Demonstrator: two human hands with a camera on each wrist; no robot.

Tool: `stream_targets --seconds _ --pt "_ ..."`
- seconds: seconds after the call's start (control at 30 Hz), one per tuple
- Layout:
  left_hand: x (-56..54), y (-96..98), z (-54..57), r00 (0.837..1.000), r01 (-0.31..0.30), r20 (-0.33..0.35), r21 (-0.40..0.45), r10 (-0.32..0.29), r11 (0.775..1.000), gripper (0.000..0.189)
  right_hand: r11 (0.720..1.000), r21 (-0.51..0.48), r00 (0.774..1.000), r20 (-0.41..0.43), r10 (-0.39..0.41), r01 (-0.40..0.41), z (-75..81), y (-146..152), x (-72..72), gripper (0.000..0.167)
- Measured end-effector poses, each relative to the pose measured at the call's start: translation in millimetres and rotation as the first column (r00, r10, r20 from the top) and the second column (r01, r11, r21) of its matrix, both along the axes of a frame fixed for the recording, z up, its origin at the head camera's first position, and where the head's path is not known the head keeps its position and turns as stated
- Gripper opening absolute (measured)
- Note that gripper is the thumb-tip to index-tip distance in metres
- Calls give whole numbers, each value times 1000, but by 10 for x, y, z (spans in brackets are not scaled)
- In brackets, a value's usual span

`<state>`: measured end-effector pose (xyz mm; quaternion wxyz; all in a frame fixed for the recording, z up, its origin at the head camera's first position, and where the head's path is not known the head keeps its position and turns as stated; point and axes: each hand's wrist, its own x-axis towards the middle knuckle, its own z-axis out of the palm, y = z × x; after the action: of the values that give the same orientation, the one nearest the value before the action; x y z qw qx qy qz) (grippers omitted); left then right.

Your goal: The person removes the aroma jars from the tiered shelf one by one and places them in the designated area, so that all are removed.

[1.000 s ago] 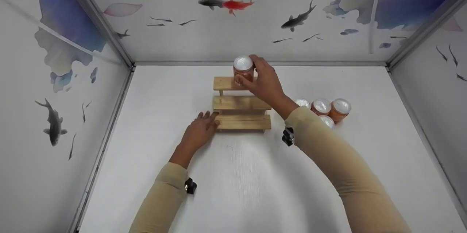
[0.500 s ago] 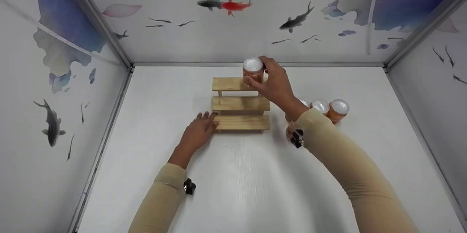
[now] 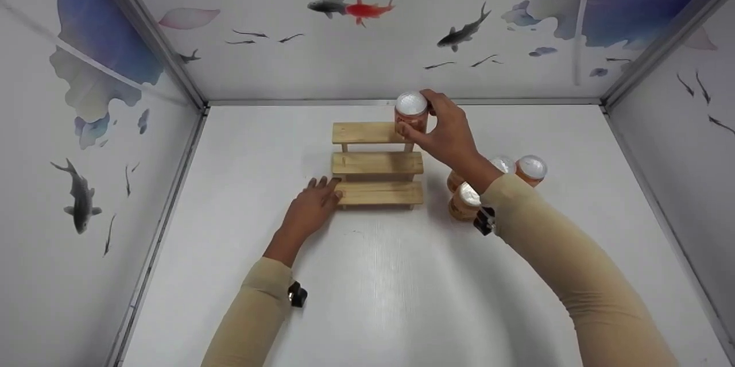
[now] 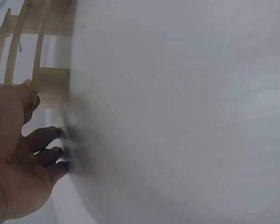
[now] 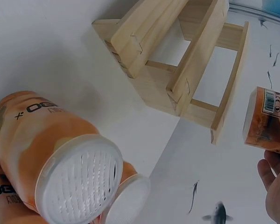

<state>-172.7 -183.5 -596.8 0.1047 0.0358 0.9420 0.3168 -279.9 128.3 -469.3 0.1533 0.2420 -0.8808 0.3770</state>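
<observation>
A three-step wooden stand [image 3: 377, 163] stands on the white table. My right hand [image 3: 453, 131] grips an orange-labelled can [image 3: 411, 114] with a pale lid, upright at the right end of the top step. In the right wrist view this can [image 5: 268, 121] looks apart from the stand's boards. My left hand [image 3: 310, 206] is at the left end of the lowest step. In the left wrist view its thumb and index finger pinch the board's end [image 4: 36, 88], while the other fingers [image 4: 45, 155] point down towards the table.
Several similar cans stand right of the stand, partly hidden by my right arm; the nearest can [image 3: 466, 201] is close to my wrist, another can [image 3: 531, 170] farther right. A wall with painted fish [image 3: 367, 9] rises behind the table [image 3: 367, 286].
My right hand has carried the can to the right along the top step, to its right end. The left hand has stayed at the lowest step.
</observation>
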Motion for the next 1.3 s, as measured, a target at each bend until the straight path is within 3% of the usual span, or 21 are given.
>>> stream_targets --seconds 0.6,1.3 --pt "2 8 12 1000 2 -16 -6 -2 1000 62 998 -27 999 -16 -50 50 83 355 71 69" --pt "19 13 8 1000 5 -26 1 -5 1000 64 995 -46 994 -67 -91 88 70 799 273 67"
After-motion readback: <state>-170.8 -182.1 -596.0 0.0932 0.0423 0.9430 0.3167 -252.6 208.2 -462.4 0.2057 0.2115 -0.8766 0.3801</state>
